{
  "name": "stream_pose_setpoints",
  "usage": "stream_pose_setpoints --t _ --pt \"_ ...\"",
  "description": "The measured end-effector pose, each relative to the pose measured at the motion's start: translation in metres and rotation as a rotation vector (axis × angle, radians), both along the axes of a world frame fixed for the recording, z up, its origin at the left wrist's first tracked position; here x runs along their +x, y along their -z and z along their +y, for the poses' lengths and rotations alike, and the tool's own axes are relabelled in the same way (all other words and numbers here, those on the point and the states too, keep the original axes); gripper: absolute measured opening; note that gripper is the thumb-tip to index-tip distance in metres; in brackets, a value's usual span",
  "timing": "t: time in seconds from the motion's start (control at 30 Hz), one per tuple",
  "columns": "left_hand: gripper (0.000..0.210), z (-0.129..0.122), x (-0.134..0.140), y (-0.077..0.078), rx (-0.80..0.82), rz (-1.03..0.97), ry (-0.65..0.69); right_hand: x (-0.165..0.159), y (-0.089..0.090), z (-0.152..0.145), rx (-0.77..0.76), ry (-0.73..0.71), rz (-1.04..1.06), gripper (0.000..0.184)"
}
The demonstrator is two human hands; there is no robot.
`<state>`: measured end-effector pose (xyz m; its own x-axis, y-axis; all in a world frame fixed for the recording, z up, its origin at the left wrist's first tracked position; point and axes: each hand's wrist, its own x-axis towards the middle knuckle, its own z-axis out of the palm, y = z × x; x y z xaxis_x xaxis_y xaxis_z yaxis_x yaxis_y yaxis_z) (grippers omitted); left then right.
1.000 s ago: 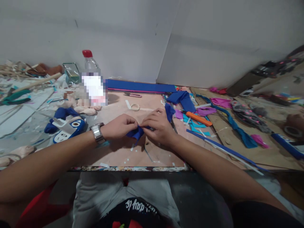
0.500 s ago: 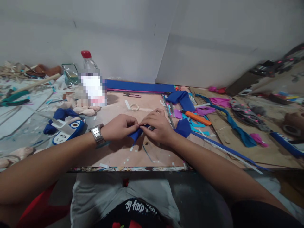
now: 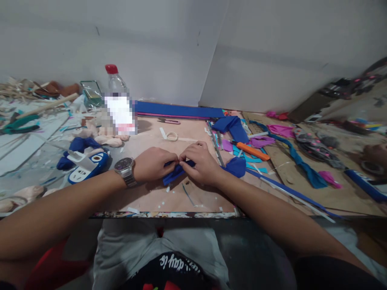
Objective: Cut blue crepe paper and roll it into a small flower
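Both hands meet low over the middle of the table and pinch one strip of blue fabric. My left hand has thumb and forefinger closed on it, with a metal watch on the wrist. My right hand grips the same fabric from the other side, fingers bent and thumb pressed in. Part of the fabric is hidden beneath the fingers. Beyond the hands lies a pale ring, like a roll of tape. A folded blue fabric piece rests beside my right wrist.
Thread snips lie near long blue fabric strips by the wall. An orange utility knife sits on scraps at right. A red-capped bottle, a blue-and-white power strip and green-handled pliers stand or lie at left.
My left wrist has rolled, so the watch face now shows. The blue fabric between the hands has turned flatter, and my left hand sits slightly further right.
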<state>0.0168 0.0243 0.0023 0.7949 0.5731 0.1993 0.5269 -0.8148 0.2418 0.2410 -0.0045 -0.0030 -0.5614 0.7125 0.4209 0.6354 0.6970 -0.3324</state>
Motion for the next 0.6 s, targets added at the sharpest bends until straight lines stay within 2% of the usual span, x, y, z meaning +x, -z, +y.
stream_pose_setpoints --t 0.33,0.6 --pt "0.032 0.0041 -0.0024 0.006 0.005 -0.051 0.044 -0.0003 -0.0013 -0.0005 -0.037 -0.005 -0.004 0.005" --pt "0.036 0.0049 -0.0018 0.0008 -0.007 -0.01 -0.023 0.0011 0.0019 0.0016 -0.007 0.026 0.046 0.001"
